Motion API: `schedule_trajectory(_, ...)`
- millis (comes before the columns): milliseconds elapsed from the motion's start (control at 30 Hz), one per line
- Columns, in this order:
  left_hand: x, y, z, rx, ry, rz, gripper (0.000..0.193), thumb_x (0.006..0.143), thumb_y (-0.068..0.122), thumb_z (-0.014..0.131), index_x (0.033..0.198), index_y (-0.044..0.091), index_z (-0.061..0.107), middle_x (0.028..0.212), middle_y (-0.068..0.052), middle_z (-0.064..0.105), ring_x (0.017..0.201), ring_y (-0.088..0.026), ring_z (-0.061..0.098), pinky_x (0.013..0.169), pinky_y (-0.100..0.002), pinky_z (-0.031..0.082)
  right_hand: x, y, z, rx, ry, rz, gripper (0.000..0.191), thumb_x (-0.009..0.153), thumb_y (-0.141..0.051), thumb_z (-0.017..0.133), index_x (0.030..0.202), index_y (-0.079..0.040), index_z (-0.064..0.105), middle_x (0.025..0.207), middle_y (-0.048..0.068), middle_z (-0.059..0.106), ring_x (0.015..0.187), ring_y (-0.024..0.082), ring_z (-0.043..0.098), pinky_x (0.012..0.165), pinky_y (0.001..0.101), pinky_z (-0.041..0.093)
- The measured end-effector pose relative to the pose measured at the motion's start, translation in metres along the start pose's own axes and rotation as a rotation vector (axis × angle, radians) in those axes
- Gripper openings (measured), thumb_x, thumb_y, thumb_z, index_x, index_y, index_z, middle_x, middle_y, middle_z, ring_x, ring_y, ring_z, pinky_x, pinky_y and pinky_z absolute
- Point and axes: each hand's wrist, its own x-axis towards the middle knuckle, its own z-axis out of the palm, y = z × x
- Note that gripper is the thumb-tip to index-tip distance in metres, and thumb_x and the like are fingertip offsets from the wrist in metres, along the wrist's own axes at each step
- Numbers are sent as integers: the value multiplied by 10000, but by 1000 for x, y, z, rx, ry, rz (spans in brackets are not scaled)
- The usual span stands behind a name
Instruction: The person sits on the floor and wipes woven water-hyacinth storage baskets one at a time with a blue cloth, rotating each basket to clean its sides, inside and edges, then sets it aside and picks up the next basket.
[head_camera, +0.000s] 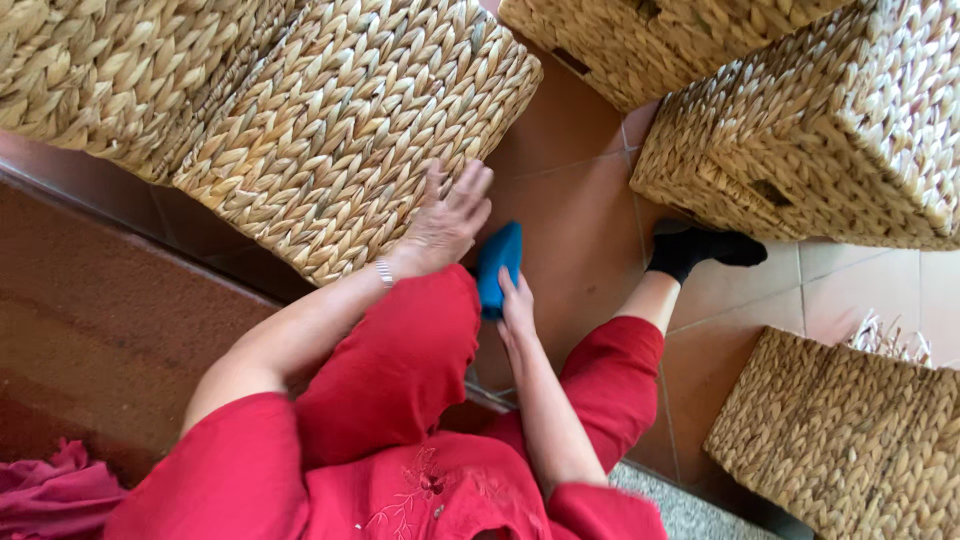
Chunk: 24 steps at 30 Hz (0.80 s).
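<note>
Head view: I see my left hand (447, 222) spread flat, fingers splayed against the side of the woven basket (350, 130) at far left. My right hand (516, 312) pinches a blue oblong object (498, 265) just right of that basket, over the terracotta floor tiles (580, 220). More woven baskets (810, 130) stand right.

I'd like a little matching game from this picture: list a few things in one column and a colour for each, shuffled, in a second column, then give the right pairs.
Things:
1. basket under the left hand
2. object held by the right hand
3. sock
4. trousers

Colours:
A. black
B. red
C. straw yellow
D. blue

Pairs: 1-C, 2-D, 3-A, 4-B
</note>
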Motion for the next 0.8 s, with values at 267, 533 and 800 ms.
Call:
schedule_trajectory(267, 10, -17, 43, 301, -175, -8, 413, 871, 227, 579, 1223, 80, 740, 1678, -62, 327, 1588, -236, 122, 1159, -771, 121, -13, -13, -31, -70, 104, 89, 432, 1020, -274, 588, 1342, -4, 486, 1182, 209, 664, 939, 321, 742, 621, 482, 647)
schedule_trajectory(533, 4, -54, 32, 396, -215, 12, 396, 864, 231, 581, 1214, 162, 753, 1670, 4, 390, 1594, -198, 153, 1166, -753, 159, -23, -21, -58, -152, 118, 72, 435, 983, -273, 611, 1323, -31, 491, 1182, 182, 657, 962, 313, 743, 594, 471, 651)
schedule_trajectory(800, -27, -162, 18, 447, -184, 32, 331, 929, 215, 567, 1206, 209, 747, 1682, 52, 416, 1622, -155, 202, 1227, -730, 94, -11, -24, -64, -203, 92, 77, 415, 994, -271, 593, 1315, -20, 513, 1174, 176, 666, 960, 303, 744, 596, 454, 655)
